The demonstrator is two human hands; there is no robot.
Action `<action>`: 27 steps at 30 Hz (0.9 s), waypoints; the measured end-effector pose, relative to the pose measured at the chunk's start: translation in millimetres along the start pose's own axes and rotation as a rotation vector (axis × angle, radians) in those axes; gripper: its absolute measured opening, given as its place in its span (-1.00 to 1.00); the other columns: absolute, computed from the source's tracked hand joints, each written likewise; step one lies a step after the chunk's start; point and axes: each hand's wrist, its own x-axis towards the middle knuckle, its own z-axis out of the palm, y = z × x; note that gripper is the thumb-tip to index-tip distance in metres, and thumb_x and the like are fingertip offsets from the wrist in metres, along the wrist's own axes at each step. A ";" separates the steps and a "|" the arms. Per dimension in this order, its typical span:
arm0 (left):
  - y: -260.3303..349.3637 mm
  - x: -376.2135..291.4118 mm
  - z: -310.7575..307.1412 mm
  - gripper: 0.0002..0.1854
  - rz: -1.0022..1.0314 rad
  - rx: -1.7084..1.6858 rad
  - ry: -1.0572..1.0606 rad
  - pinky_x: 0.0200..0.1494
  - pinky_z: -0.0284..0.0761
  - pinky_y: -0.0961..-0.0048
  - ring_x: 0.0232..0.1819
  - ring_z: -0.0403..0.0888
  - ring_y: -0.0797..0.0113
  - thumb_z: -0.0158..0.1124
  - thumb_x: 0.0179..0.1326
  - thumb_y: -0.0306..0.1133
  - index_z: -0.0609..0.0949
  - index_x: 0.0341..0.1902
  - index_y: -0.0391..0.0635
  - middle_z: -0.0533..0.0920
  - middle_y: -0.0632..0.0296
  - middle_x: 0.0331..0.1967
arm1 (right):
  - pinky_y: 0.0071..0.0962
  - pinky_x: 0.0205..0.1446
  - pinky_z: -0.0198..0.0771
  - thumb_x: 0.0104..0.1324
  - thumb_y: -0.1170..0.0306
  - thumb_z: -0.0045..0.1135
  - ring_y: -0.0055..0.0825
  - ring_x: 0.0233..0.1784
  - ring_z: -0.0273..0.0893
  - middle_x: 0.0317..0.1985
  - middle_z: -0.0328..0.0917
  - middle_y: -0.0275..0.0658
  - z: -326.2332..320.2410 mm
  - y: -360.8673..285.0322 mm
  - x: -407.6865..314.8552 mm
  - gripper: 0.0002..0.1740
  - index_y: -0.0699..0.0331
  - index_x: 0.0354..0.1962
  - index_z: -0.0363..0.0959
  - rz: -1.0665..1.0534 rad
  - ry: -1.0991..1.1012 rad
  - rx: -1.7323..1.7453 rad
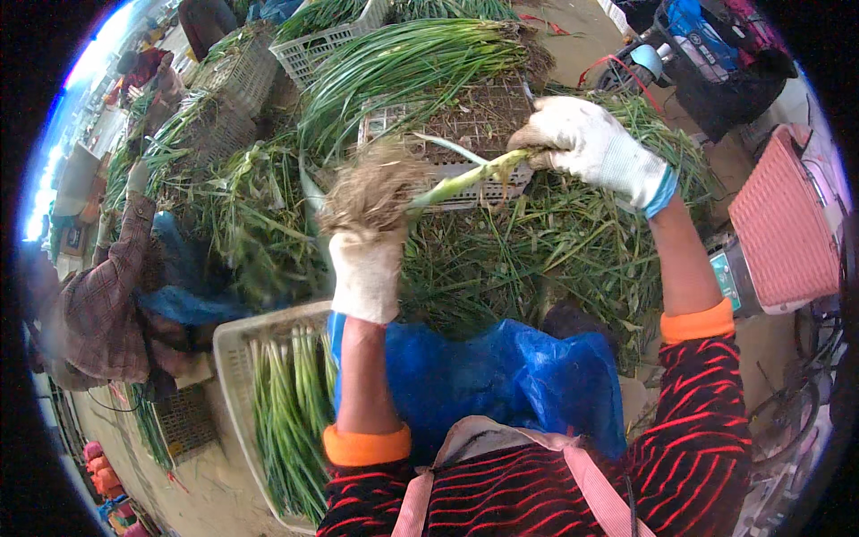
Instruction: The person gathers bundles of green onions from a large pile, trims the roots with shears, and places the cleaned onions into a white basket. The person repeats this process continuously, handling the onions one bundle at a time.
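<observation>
A green onion stalk (463, 182) stretches between my two hands, which wear white knitted gloves. My left hand (369, 228) is closed around its left part. The front of that glove is blurred and brown, and I cannot tell dirt from roots there. My right hand (570, 144) pinches the stalk's yellowish end between thumb and fingers; its fingertips are soiled. Beyond the hands, a thick bunch of green onions (416, 60) with earthy roots lies on an upturned plastic crate (470, 121). Loose leaves and trimmings (510, 248) heap below the crate.
Left of my lap, a pale plastic crate (231, 376) holds cleaned green onions (288, 403). A co-worker's plaid sleeve (127, 248) is at far left. Another crate (315, 57) stands behind. A pink woven seat or basket (788, 228) and a parked vehicle's wheel (617, 74) are right.
</observation>
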 end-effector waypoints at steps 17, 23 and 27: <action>39.1 -7.1 -16.4 -0.61 -1.001 -1.486 -0.340 -0.35 0.49 0.51 -0.38 0.56 0.42 0.25 0.06 -0.52 0.53 0.02 -0.20 0.62 0.22 -0.26 | -0.15 -0.18 0.39 0.19 -0.12 0.09 0.00 -0.25 0.50 -0.41 0.51 0.07 89.7 -74.2 23.1 -0.41 0.34 -0.34 0.48 0.265 0.260 1.028; 42.8 -2.8 -23.8 -0.63 -1.002 -1.300 -0.571 -0.24 0.53 0.44 -0.32 0.55 0.43 0.22 0.06 -0.46 0.53 0.00 -0.16 0.60 0.26 -0.20 | -0.36 -0.36 0.43 0.20 0.22 0.16 -0.19 -0.38 0.57 -0.48 0.57 -0.07 60.2 -15.3 -18.2 -0.71 0.31 -0.35 0.57 0.446 0.614 0.745; 50.3 -3.5 -27.2 -0.65 -0.877 -1.326 -0.573 -0.27 0.48 0.49 -0.34 0.54 0.46 0.25 0.05 -0.45 0.55 -0.02 -0.16 0.61 0.29 -0.24 | -0.44 -0.26 0.45 0.22 0.38 0.05 -0.31 -0.34 0.60 -0.36 0.62 -0.07 8.7 38.8 -53.8 -0.73 0.34 -0.18 0.55 0.787 0.699 0.170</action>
